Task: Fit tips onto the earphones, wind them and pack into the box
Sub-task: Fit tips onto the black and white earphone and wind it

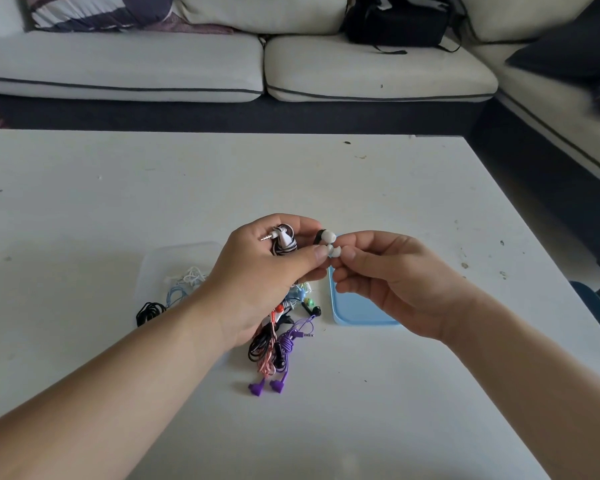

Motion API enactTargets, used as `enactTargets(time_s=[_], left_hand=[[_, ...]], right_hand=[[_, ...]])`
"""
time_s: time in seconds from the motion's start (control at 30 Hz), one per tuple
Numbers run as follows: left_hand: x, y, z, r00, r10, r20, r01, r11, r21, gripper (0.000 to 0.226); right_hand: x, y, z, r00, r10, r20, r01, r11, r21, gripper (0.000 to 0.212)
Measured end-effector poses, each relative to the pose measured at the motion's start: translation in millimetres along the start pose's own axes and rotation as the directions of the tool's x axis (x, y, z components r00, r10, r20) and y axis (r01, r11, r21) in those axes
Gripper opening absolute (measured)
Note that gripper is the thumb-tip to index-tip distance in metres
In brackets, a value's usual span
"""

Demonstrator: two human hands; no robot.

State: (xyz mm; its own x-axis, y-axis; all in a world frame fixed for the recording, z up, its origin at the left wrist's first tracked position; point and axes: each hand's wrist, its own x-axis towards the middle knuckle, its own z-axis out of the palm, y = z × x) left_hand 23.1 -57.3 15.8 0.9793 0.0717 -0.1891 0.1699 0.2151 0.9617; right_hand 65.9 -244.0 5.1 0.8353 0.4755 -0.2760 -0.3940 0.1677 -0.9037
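Pale and scuffed, the table [413, 188] carries a loose heap of earphones [278, 337] nearest the person, with purple, pink and black cords crossing one another. Over the heap, the left hand [257, 275] grips a wound black-and-white striped pair [286, 242], its fingers curled round the coil and the plug poking out. The right hand [388, 282] meets it, its fingers [352, 253] pinching one of the two white tips [330, 244] at the buds.

The tip looks small and soft. A slipping pinch or a crooked seat could pop it off into the tangle below. A slack left grip would probably let the coil spring loose.

The clear box [174, 261] lies partly under the left forearm, which could nudge it. Its blue lid [361, 317] lies below the right hand. A sofa [187, 64] stands beyond.
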Motion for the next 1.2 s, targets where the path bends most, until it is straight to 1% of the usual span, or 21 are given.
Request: enactTargets(time_s=[0.13,0.3,0.37,0.5,0.63,0.77,0.9,1.0,1.07,1.13,1.2], left_hand=[[-1.5,1.3,0.4,1.000,0.010,0.000,-0.010,1.000,-0.001,0.025],[-0.7,-0.2,0.3,0.999,0.051,-0.012,-0.050,0.996,0.074,0.025],[-0.7,-1.2,0.7,0.998,0.062,-0.019,-0.060,0.994,0.094,0.025],[-2.0,-2.0,0.7,0.998,0.059,-0.039,-0.056,0.996,0.075,0.024],[-2.6,-2.0,1.2,0.998,0.032,-0.046,-0.029,0.998,0.060,0.023],[-2.7,-2.6,1.8,0.999,-0.022,-0.031,0.022,1.000,0.007,0.020],[-2.4,-2.5,2.2,0.995,-0.095,-0.019,0.094,0.995,-0.028,0.018],[-3.7,-2.3,3.1,0.988,-0.152,-0.021,0.149,0.983,-0.105,0.017],[-4.0,-2.0,3.7,0.986,-0.166,-0.029,0.160,0.976,-0.145,0.018],[-3.4,-2.0,4.0,0.989,-0.144,-0.036,0.137,0.980,-0.142,0.020],[-3.0,-2.0,4.2,0.993,-0.114,-0.039,0.109,0.986,-0.127,0.023]], right_hand=[[0.5,1.0,-0.2,1.000,-0.008,-0.004,0.008,1.000,-0.003,0.015],[0.9,1.7,-0.5,1.000,-0.007,-0.009,0.007,1.000,-0.005,0.018],[1.2,2.0,0.2,1.000,0.001,-0.008,-0.001,1.000,0.000,0.016],[1.2,2.9,1.4,1.000,-0.002,-0.020,0.002,1.000,-0.005,0.011],[1.4,4.2,-1.0,0.994,-0.088,-0.061,0.076,0.983,-0.167,0.008],[0.5,3.6,-3.7,0.984,-0.170,-0.056,0.144,0.939,-0.311,0.011],[-0.1,2.9,-4.3,0.972,-0.227,-0.053,0.185,0.889,-0.419,0.008],[-0.8,2.9,-0.3,0.968,-0.244,-0.054,0.202,0.892,-0.405,0.008],[-1.1,2.6,1.7,0.967,-0.244,-0.075,0.198,0.903,-0.382,0.006],[-0.9,3.0,1.4,0.965,-0.240,-0.110,0.185,0.913,-0.364,0.005],[-0.7,4.5,0.0,0.971,-0.214,-0.107,0.165,0.923,-0.348,0.007]])
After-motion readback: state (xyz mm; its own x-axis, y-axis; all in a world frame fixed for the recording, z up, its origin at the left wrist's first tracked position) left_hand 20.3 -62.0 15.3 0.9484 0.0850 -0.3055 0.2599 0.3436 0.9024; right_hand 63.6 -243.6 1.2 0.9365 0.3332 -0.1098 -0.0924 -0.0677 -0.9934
